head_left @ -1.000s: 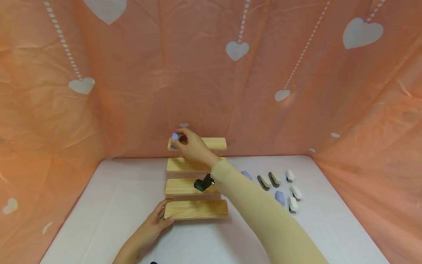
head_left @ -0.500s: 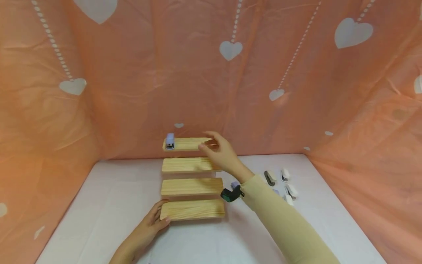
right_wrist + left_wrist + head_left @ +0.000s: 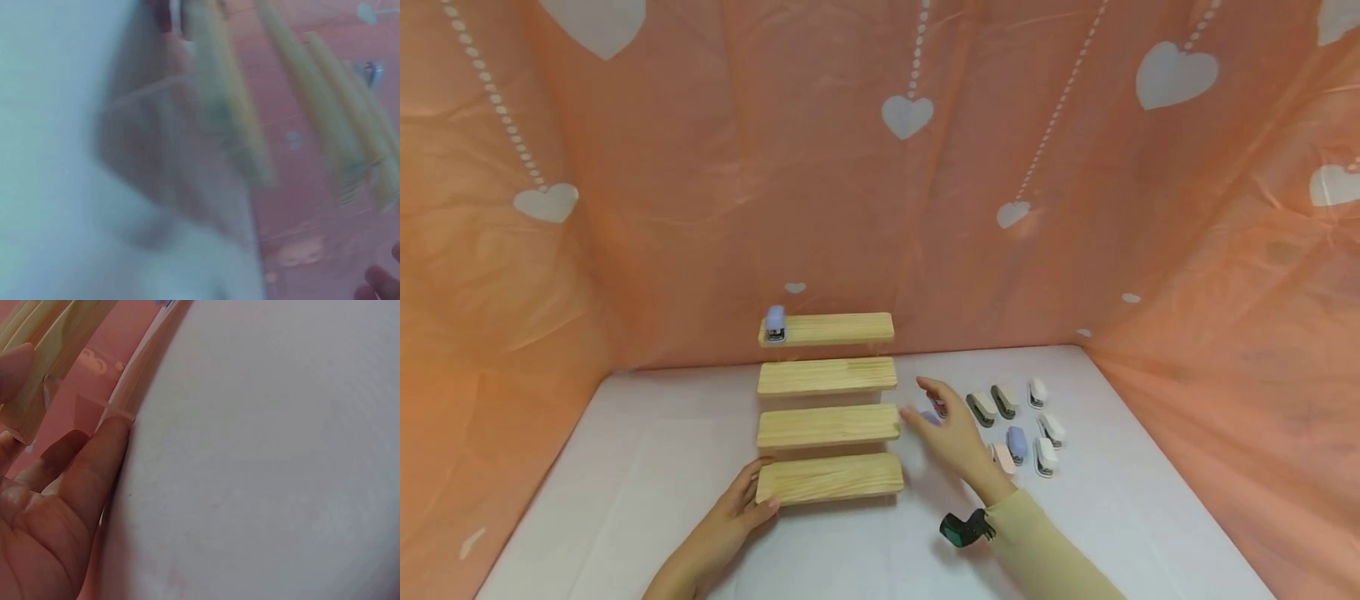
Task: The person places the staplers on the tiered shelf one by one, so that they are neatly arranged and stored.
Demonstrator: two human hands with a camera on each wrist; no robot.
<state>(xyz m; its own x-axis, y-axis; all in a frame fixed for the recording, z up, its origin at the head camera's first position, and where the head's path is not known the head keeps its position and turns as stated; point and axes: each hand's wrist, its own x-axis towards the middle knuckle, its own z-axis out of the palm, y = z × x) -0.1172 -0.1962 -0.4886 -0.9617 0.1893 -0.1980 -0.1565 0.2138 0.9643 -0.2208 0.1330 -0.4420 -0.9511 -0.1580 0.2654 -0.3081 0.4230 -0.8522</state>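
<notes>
A stepped rack of wooden boards stands on the table; my left hand point(image 3: 733, 517) holds the left end of its lowest board point(image 3: 831, 481). In the left wrist view the thumb point(image 3: 15, 372) lies on the wood, and a finger point(image 3: 103, 450) reaches a clear side support. On the top board point(image 3: 842, 328) a purple mini stapler point(image 3: 776, 322) sits at the left end. My right hand point(image 3: 955, 437), holding nothing, hovers right of the rack with thumb and fingers apart. Partly hidden behind it is another purple stapler point(image 3: 931, 417).
Right of that hand, several mini staplers lie on the white table point(image 3: 1112, 517): beige ones point(image 3: 1004, 401), white ones point(image 3: 1046, 456), a purple one point(image 3: 1017, 443) and a pink one point(image 3: 1003, 458) partly behind the wrist. A peach curtain point(image 3: 820, 167) encloses the back and sides.
My right hand has let go of the purple stapler on the top board and come down and right toward the staplers on the table. My left hand keeps its hold; the head view has turned slightly right.
</notes>
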